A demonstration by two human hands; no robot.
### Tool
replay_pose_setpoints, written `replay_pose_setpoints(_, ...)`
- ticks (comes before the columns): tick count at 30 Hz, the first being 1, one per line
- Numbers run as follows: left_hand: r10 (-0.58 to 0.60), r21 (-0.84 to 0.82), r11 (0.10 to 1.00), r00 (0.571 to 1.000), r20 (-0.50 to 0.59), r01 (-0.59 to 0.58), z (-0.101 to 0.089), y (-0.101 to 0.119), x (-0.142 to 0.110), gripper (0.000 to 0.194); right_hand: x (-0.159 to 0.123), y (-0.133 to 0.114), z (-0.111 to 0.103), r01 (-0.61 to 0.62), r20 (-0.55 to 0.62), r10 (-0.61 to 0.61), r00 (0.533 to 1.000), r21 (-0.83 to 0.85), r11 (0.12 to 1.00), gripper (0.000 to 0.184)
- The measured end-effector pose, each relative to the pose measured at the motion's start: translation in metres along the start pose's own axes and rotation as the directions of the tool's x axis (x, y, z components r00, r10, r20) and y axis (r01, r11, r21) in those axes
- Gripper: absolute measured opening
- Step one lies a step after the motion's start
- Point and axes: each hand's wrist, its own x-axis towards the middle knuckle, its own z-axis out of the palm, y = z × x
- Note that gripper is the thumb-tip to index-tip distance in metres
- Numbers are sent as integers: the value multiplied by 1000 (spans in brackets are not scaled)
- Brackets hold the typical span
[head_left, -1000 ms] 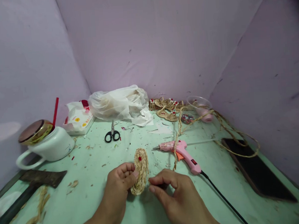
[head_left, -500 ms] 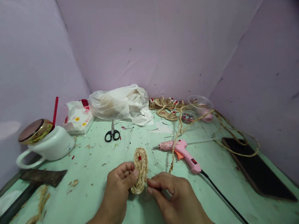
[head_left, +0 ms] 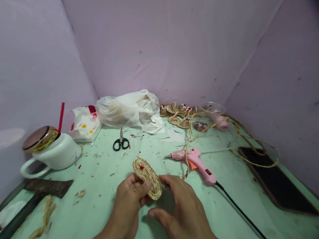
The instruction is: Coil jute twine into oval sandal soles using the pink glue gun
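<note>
A small oval pad of coiled jute rope with a red bead on it is held just above the green table. My left hand pinches its near end between thumb and fingers. My right hand is curled beside the pad's right edge, fingertips against it where a jute rope leads away toward the back. A pink glue gun lies just right of my hands, its black cord running to the near right.
Black-handled scissors lie ahead. A white mug with a gold lid and a hatchet are at left. White plastic bags, finished jute pieces, a clear bowl and a dark phone at right.
The oval pad has turned from upright to tilted with its far end leaning left. My right hand has moved up against its right edge.
</note>
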Motion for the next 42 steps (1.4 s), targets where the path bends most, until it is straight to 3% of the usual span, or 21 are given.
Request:
replay_pose_setpoints(6,-64,24,998,988,138,61,-2,2,-1,39,10,0,-11,-11,-13,13,1000,97,995,36)
replay_pose_setpoints(8,27,110,993,997,70,-35,-8,7,1,49,14,1,-16,0,-3,0,1000,118,993,34)
replay_pose_setpoints(9,130,196,972,991,7,-129,-12,10,2,56,16,2,-19,14,32,-18,999,127,992,34)
replay_pose_setpoints(10,288,321,912,956,-54,-257,-17,14,4,62,17,4,-21,30,86,-42,995,134,990,34)
replay_pose_setpoints(11,458,477,790,888,-40,-386,-22,17,6,67,19,5,-24,44,146,-64,987,138,989,35)
replay_pose_setpoints(12,591,619,607,804,67,-498,-26,19,8,64,20,8,-26,52,207,-80,975,137,989,36)
replay_pose_setpoints(13,634,701,413,736,236,-581,-30,21,10,53,21,10,-28,56,258,-89,962,131,990,38)
replay_pose_setpoints(15,552,716,166,666,503,-678,-35,21,13,26,24,15,-32,64,325,-95,941,106,992,41)
replay_pose_setpoints(17,434,718,90,676,595,-690,-35,16,15,18,26,20,-35,79,355,-104,929,85,993,43)
replay_pose_setpoints(21,353,757,12,711,608,-653,-30,5,13,15,29,27,-38,82,374,-95,922,52,995,41)
replay_pose_setpoints(24,354,748,-61,686,635,-661,-28,0,10,44,29,29,-38,83,375,-98,922,56,995,40)
replay_pose_setpoints(27,355,719,-117,647,675,-686,-28,-4,10,34,29,29,-39,82,373,-98,922,58,995,41)
replay_pose_setpoints(30,350,714,-111,646,679,-691,-28,-6,13,22,31,28,-42,84,381,-106,919,73,994,39)
replay_pose_setpoints(33,345,715,-98,650,677,-692,-28,-8,15,25,35,28,-46,146,396,-124,910,-25,989,25)
replay_pose_setpoints(36,343,688,-100,624,702,-719,-29,-8,15,27,41,29,-47,248,451,-137,882,-197,949,26)
replay_pose_setpoints(42,322,666,-116,606,727,-737,-30,-7,13,25,43,33,-42,317,480,-160,863,-265,911,16)
